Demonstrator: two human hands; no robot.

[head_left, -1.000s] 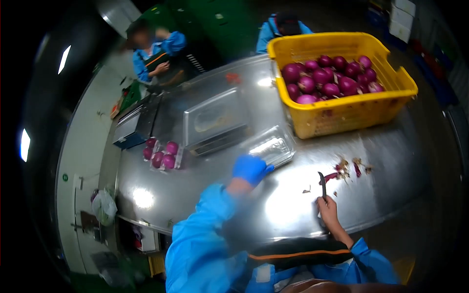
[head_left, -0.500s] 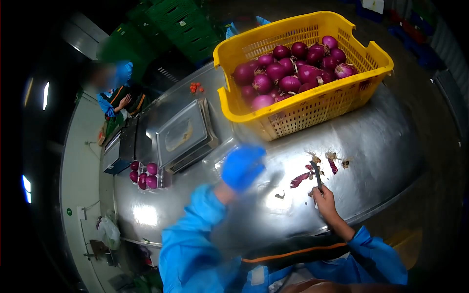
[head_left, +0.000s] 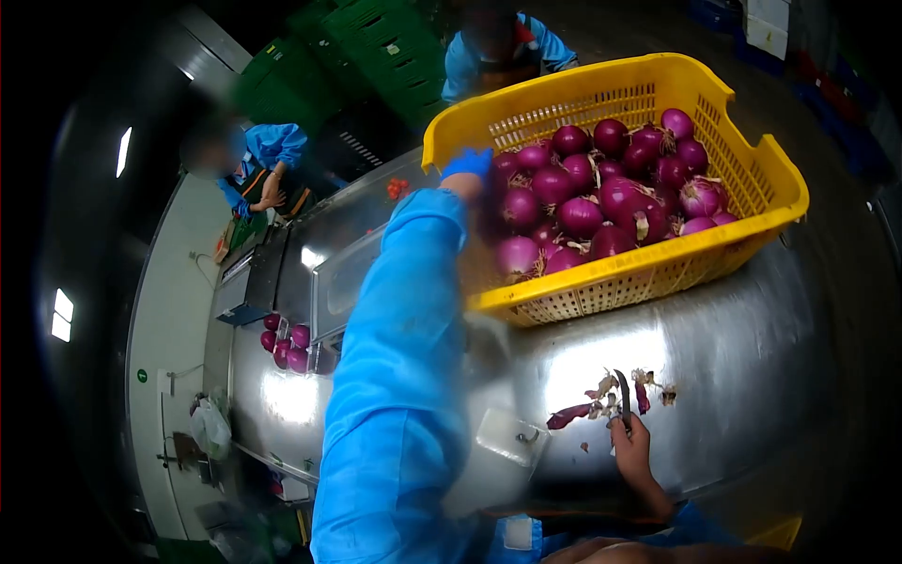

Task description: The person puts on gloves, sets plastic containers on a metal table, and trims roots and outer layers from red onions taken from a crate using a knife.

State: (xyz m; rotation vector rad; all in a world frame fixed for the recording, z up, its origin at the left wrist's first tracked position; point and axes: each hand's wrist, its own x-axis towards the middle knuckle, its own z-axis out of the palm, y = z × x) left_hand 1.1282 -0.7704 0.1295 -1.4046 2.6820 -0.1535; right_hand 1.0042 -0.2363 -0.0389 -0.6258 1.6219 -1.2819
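My left hand, in a blue glove, reaches over the left side of the yellow crate, beside the red onions heaped inside. Its visible fingers look stretched out; the sleeve and wrist hide part of it, and I see nothing held. Low on the right, my bare right hand is closed round a knife, its dark, slightly curved blade pointing away from me. By the blade lie onion skins and dry root trimmings on the metal table.
A scale is partly hidden behind my left sleeve. Packed onions sit at the table's left. A clear plastic tray lies near me. Small red items rest at the back. Two people stand beyond the table.
My left hand has moved forward from above the table to the crate's left side. My right hand keeps the knife near the trimmings. The view has shifted, showing more of the person behind the crate.
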